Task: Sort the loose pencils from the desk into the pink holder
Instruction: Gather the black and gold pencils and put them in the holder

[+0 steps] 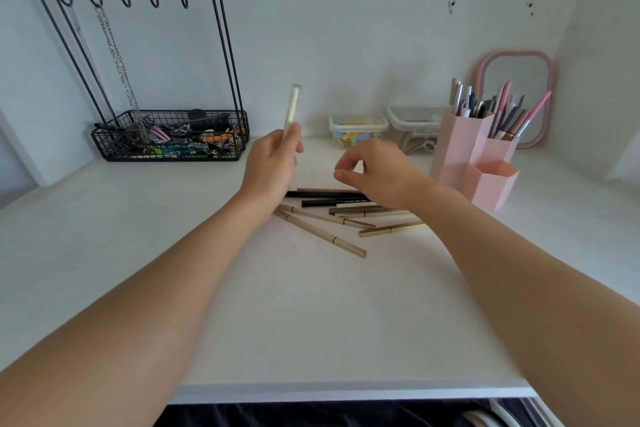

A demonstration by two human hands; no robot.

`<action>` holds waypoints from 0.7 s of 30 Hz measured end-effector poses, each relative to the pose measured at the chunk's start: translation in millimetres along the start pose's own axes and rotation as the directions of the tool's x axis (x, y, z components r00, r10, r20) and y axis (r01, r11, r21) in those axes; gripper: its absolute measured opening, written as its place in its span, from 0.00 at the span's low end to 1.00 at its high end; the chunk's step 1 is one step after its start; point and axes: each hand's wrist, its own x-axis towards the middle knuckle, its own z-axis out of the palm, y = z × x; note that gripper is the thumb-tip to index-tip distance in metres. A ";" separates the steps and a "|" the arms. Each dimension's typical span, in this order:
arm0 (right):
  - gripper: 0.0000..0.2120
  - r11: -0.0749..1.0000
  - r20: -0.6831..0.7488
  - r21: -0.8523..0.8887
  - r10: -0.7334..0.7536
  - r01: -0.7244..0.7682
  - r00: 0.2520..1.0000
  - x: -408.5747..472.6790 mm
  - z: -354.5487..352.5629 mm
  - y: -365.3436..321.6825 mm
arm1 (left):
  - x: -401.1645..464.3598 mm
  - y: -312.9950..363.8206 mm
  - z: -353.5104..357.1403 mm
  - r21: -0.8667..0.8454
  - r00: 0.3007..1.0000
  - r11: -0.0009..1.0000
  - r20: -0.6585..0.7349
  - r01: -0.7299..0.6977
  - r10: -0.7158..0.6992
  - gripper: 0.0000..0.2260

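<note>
Head view is showing the left hand (272,163) gripping a cream pencil (292,107) upright above the desk (104,253), while the right hand (374,166) is hovering loosely curled, holding nothing, over the loose pencils (332,215). The pink holder (474,156) is standing well right; keeping the pencil vertical should be easing the drop into a compartment.

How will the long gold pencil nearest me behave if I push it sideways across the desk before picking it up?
The gold pencil looks square-edged, so it should slide rather than roll. It appears stiff and thin, probably light, so a nudge may spin it on the smooth white desk. Its far end lies close to other loose pencils, so pushing may disturb them.
</note>
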 end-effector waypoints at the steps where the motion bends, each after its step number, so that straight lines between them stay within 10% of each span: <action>1: 0.10 1.000 0.036 -0.009 0.016 -0.015 0.999 -0.1 -4.7 3.1 | 0.5 -0.3 -1.2 -0.075 0.998 0.996 -0.013 0.054 -0.055 0.18; 21: 0.05 0.991 0.277 0.055 0.105 -0.124 0.955 0.6 -13.6 14.6 | 1.8 -1.9 -2.0 -0.175 0.983 0.968 0.011 0.182 -0.183 0.16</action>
